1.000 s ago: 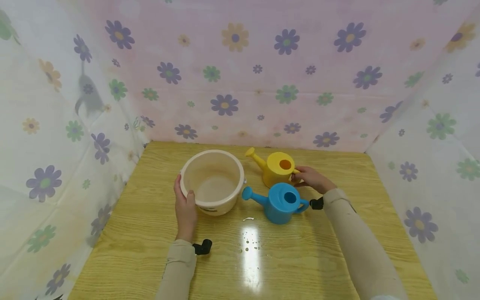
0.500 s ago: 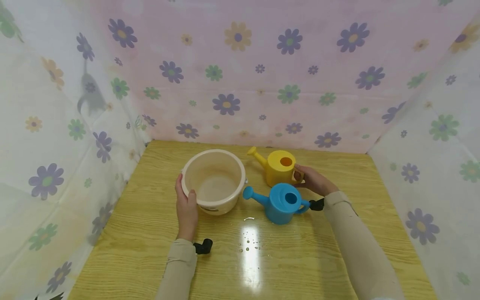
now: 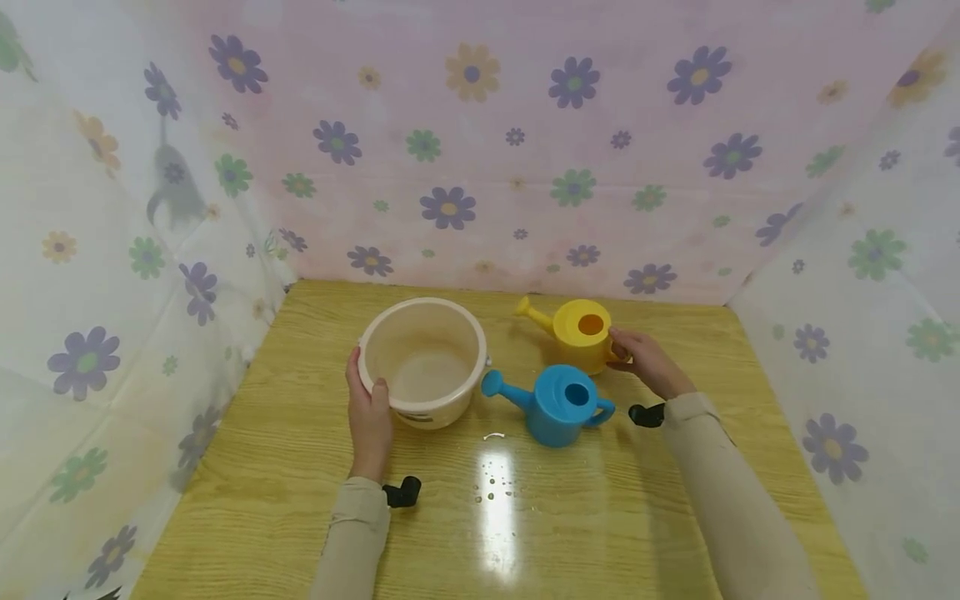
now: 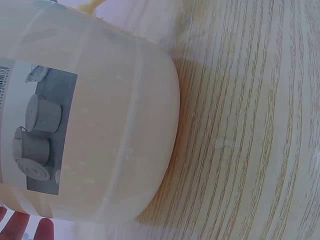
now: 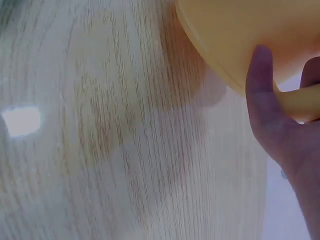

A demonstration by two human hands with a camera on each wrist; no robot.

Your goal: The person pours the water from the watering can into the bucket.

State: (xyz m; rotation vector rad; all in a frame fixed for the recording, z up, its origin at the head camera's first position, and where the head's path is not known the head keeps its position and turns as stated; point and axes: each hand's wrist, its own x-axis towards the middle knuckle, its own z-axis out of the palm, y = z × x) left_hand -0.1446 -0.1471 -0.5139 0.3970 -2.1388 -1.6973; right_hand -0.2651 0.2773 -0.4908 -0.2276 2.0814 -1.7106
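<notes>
A cream plastic bucket (image 3: 450, 408) stands upright at the left of the table, with a picture label (image 4: 45, 130) on its side. My left hand (image 3: 370, 421) holds its near left rim, the thumb at the rim and the fingers along the outer wall. Behind and to the right, a yellow watering can (image 3: 577, 342) points its spout left. My right hand (image 3: 651, 362) grips its handle, with the thumb (image 5: 261, 75) against the can's body. In front of that can sits a blue watering can (image 3: 557, 412), untouched, its spout towards the bucket.
The wood-grain table (image 3: 570, 525) carries water drops (image 3: 491, 487) near its middle. Flower-print cloth walls (image 3: 517, 167) enclose it at the back and both sides. Black wrist mounts (image 3: 402, 493) show on both forearms.
My right hand has shifted right with the yellow watering can, widening its distance from the bucket. The bucket, the left hand and the blue can have stayed in place.
</notes>
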